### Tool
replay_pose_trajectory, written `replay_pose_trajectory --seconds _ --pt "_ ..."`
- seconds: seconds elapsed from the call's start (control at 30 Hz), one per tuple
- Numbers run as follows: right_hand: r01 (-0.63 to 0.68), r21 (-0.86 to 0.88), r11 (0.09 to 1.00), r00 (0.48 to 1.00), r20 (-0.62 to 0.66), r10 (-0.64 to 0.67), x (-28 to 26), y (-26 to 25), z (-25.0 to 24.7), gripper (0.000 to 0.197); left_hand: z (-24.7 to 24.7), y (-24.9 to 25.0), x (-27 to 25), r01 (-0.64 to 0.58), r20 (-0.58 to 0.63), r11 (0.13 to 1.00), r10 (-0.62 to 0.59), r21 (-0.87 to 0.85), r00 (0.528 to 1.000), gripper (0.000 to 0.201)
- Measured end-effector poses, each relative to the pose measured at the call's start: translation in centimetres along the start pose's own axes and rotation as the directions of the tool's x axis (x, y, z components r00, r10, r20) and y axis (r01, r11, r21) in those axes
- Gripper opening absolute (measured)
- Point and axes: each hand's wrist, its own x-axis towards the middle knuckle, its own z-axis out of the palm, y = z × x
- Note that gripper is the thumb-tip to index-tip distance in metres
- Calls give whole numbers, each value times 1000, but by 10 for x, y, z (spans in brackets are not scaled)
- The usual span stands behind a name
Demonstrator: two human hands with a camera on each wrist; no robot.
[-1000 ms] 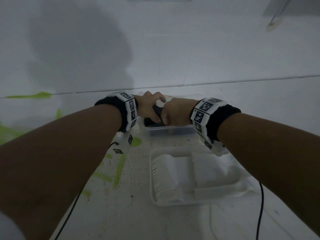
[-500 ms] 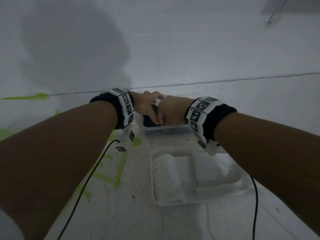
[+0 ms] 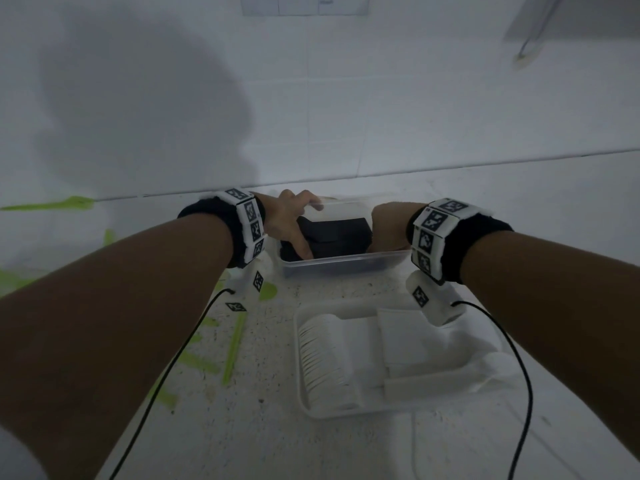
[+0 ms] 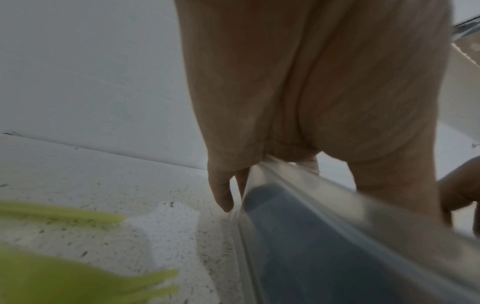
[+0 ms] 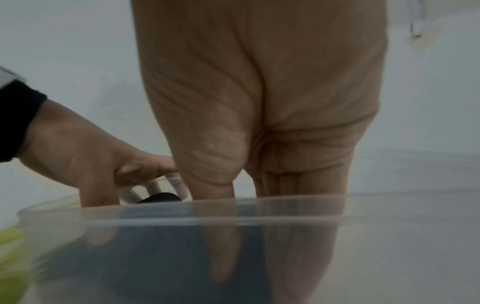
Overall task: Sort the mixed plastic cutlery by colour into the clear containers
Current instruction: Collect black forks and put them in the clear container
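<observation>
A clear container at the far middle of the table holds a stack of black cutlery. My left hand straddles its left end: fingers curl over the rim on the outside, and the thumb reaches down inside against the black stack. In the left wrist view the rim runs under my palm. My right hand is dipped into the right end. In the right wrist view its fingers point straight down behind the clear wall, beside the black cutlery. A nearer clear container holds white cutlery.
Loose green cutlery lies scattered on the speckled white table left of the containers, and shows in the left wrist view too. A white tiled wall rises just behind the black container. Black cables trail from both wristbands.
My hands were close together over the middle of the black container. They have spread apart to its two ends, and the black stack now shows between them.
</observation>
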Motion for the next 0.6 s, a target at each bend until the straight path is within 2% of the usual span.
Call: replay_pose_trajectory --seconds 0.1,0.3,0.4,0.47,0.5,0.6 --pt "12 61 998 999 -48 -9 1 -3 4 40 -1 1 0 12 14 1000 -12 -9 1000 98" --pt "27 35 999 997 -73 -24 1 -3 8 45 -1 1 1 26 9 1000 -26 -8 1000 99" --pt "-2 61 998 995 -95 7 -7 -5 0 48 -2 3 -1 26 14 998 -25 -62 1000 98" --pt "-1 89 996 985 -169 16 -16 -8 -11 51 -1 7 -7 23 -59 993 -30 -120 998 89" --pt "28 135 990 975 -223 3 -19 -9 -16 52 -2 9 -11 13 -133 989 -33 -144 991 82" --pt "182 413 892 954 -295 -58 -25 -14 -25 53 -8 7 -31 -55 -386 988 -6 -147 923 55"
